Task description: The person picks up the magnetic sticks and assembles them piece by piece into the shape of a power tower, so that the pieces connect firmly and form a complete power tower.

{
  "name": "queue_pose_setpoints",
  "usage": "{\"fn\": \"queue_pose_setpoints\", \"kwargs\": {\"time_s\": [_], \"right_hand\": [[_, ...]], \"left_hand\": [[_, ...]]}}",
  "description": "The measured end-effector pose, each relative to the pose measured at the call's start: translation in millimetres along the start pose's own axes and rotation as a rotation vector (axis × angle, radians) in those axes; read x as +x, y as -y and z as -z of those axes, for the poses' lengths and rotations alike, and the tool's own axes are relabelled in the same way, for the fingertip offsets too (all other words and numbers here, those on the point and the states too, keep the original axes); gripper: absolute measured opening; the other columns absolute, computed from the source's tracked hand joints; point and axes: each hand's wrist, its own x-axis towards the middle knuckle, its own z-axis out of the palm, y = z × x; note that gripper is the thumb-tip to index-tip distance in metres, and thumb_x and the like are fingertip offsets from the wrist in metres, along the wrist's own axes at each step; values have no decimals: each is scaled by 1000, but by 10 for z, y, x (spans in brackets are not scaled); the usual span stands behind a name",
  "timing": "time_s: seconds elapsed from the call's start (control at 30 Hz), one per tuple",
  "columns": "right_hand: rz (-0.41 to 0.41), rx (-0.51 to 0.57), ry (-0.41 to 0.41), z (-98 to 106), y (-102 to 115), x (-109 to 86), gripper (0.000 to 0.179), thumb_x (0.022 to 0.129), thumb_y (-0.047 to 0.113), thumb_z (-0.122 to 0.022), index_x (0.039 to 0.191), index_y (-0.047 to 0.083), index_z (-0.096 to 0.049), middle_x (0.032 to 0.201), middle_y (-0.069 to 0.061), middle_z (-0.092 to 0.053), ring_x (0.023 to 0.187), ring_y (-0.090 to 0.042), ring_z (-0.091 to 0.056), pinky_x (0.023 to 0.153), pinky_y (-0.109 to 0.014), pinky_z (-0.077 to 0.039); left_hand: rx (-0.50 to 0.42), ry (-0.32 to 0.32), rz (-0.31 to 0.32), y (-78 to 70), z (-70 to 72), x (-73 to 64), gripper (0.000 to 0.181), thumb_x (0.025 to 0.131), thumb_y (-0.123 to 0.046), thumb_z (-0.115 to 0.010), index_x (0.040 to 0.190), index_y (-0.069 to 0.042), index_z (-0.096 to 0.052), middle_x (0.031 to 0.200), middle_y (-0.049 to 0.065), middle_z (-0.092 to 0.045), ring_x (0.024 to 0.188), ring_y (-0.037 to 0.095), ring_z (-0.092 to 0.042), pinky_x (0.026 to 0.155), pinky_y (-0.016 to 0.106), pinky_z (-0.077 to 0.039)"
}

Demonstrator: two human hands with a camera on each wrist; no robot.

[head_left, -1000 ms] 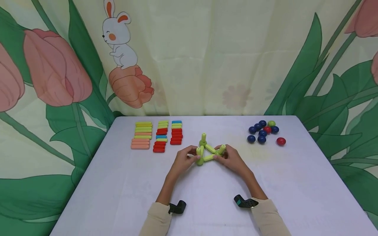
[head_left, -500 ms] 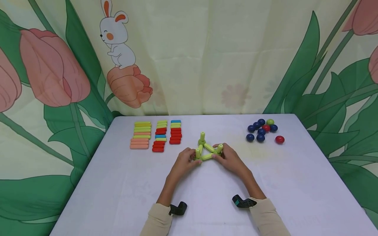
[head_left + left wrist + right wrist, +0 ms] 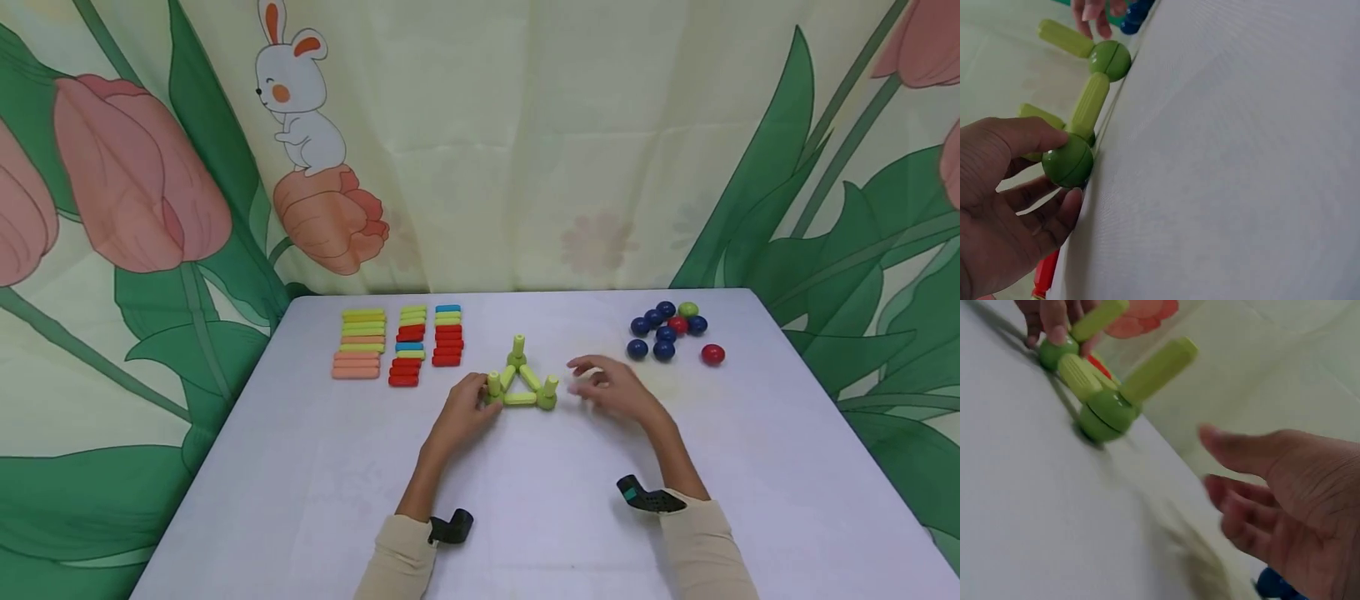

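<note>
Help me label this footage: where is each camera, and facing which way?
Head: worn on the head, facing forward and down at the table; left hand, right hand and beige sleeves show.
Left wrist: on that wrist, facing the left hand, which holds a green ball; right hand partly shows.
Right wrist: on that wrist, facing the right hand, which holds nothing; left hand partly shows.
Both wrist views share the green frame.

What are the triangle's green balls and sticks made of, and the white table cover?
Green balls: probably hard plastic, smooth and glossy, with bright light spots.

Green sticks: likely plastic too, less shiny, with straight molded-looking grooves; painted wood isn't ruled out.

White table cover: looks like cloth, dull, with fine weave-like lines.
</note>
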Motion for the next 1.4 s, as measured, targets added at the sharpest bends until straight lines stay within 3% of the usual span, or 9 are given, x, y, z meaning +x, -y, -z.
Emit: {"fn": "queue_pose_setpoints", "kwargs": {"time_s": [0.1,0.17,0.3,0.4,0.57,0.77,0.9,1.0,1.4], "right_hand": [[-36,-181,-307,184,-95,-2,42,93,18,-67,132,5,-57,125,-22,-54,79,-25,-61,70,-34,-52],[-82,-320,-437,249,-156,5,42,95,18,-65,134,5,-56,130,-24,-50,90,-33,-61,81,-44,-53],[-151,-495,-443,269,-251,14,42,94,15,-65,133,1,-56,134,-29,-45,110,-46,-58,94,-59,-48],[-162,-516,-399,229,-292,23,39,92,9,-66,128,-2,-58,126,-31,-48,110,-49,-58,93,-60,-48],[-129,-370,-337,172,-302,65,38,93,12,-66,127,-3,-57,119,-29,-56,105,-42,-59,92,-53,-51],[-45,103,-198,61,-137,169,45,94,27,-66,132,5,-53,124,-21,-52,76,-15,-66,66,-19,-53],[10,330,-147,-65,62,234,49,94,29,-65,135,5,-51,126,-17,-51,74,-8,-63,66,-19,-52],[51,392,-139,-146,193,270,48,94,29,-66,134,6,-53,124,-13,-52,69,-8,-60,61,-22,-47],[152,345,-84,-315,333,353,46,91,22,-69,133,6,-56,127,-17,-57,65,-13,-58,56,-21,-45]], "left_hand": [[-56,-9,1,18,23,6,26,88,-14,-69,111,-9,-59,107,5,-61,92,17,-53,77,28,-51],[-81,-16,-7,23,34,8,21,88,-13,-68,106,-9,-59,103,6,-62,89,18,-52,74,28,-48],[-94,-28,-13,31,33,18,19,88,-19,-71,101,-11,-60,98,5,-62,85,17,-51,70,27,-44],[-90,-32,16,40,18,18,23,88,-22,-73,104,-12,-61,99,5,-64,87,17,-52,73,27,-46],[-136,-18,56,43,22,7,30,89,-21,-71,116,-13,-59,119,7,-67,105,21,-58,93,39,-51],[-191,24,35,70,47,12,26,92,-18,-65,118,-15,-64,122,6,-66,111,21,-56,101,42,-47],[-205,42,34,84,60,26,25,93,-16,-65,117,-13,-65,120,6,-66,108,20,-56,99,40,-49],[-223,42,32,96,62,26,26,92,-15,-66,118,-12,-66,120,7,-66,110,20,-57,99,40,-49],[-204,35,30,109,70,29,27,91,-19,-69,117,-12,-66,115,6,-67,105,20,-58,97,38,-52]]}}
